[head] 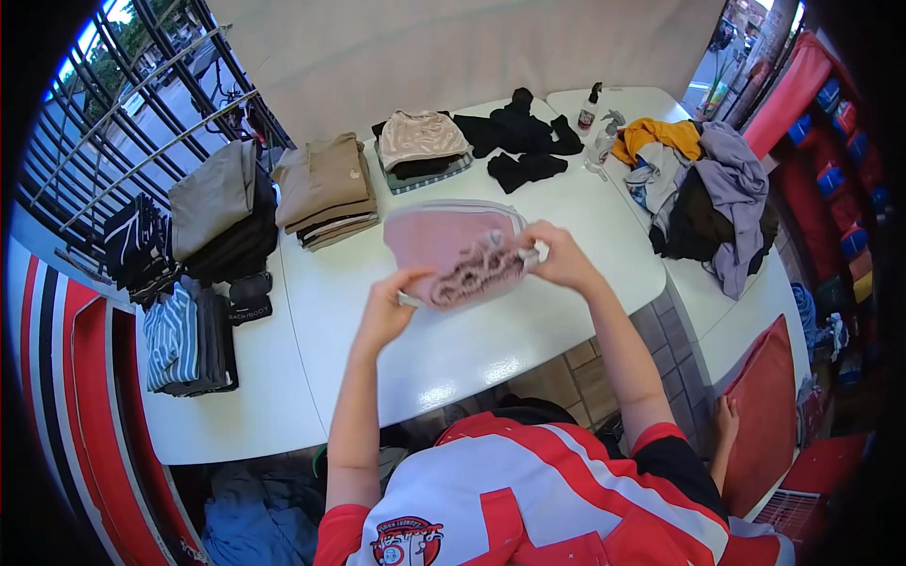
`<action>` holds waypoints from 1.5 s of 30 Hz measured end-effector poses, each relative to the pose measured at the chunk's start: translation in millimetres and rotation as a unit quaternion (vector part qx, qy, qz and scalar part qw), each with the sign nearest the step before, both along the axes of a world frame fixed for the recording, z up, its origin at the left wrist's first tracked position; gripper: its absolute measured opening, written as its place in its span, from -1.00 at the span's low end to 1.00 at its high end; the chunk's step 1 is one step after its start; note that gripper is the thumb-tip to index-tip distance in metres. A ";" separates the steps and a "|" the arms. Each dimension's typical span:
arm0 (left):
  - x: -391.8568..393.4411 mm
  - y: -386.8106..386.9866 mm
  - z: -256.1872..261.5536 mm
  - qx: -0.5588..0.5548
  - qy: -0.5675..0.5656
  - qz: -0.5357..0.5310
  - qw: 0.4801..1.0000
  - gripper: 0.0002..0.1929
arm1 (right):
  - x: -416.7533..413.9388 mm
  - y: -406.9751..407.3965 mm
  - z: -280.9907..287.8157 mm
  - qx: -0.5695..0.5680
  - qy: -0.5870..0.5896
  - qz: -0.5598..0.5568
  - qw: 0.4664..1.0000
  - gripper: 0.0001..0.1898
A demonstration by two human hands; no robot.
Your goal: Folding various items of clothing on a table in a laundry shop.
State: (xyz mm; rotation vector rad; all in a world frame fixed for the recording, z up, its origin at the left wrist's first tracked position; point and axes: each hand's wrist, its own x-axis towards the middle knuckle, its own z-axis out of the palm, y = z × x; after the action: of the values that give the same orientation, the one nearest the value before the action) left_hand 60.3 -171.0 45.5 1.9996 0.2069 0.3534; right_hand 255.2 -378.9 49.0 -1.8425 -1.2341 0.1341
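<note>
Pink shorts (pixel 442 244) with a gathered drawstring waistband and a pale edge are stretched between my hands over the white table (pixel 368 354). My left hand (pixel 396 301) pinches the near left end of the waistband. At the right end of the band my right hand (pixel 555 258) grips the cloth, a bit of white showing at its fingers. Part of the garment is blurred. Beyond it lie a pile topped by a shiny beige garment (pixel 423 141) and crumpled black clothes (pixel 524 127).
Folded tan clothes (pixel 325 180), dark trousers (pixel 226 240) and a blue-striped pile (pixel 172 339) line the left. Two spray bottles (pixel 587 110) stand at the back. Unfolded laundry (pixel 708 198) lies on the right table. Another person's hand (pixel 727 417) touches a red panel (pixel 764 417) at lower right.
</note>
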 end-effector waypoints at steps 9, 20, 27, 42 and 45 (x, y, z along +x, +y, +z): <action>-65.7 -73.5 -169.4 0.182 0.034 -0.068 0.980 -0.59 | -66.7 -60.8 -163.6 -0.139 -0.165 0.067 0.974 -0.79; -90.3 -82.4 -184.0 0.265 0.065 -0.129 0.953 -0.61 | -44.4 37.2 -103.2 -0.332 -0.074 0.131 0.931 -0.66; -89.2 -104.7 -184.1 0.393 0.109 -0.126 0.904 -0.52 | -68.6 169.6 -164.7 -0.109 -0.366 0.205 0.901 -0.75; -91.3 -93.0 -177.9 0.351 0.065 -0.165 0.920 -0.57 | -73.6 -78.9 -141.8 -0.224 -0.260 0.240 0.908 -0.48; -80.5 -79.5 -167.0 0.317 0.067 -0.234 0.917 -0.60 | -73.6 -72.5 -153.5 -0.249 -0.240 0.233 0.909 -0.52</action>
State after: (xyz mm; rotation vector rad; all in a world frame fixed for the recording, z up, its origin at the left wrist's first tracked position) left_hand -20.2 -250.5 -121.5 2.6260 -0.3486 -0.0414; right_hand 181.6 -451.4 -104.5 -2.0362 -2.1419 0.2924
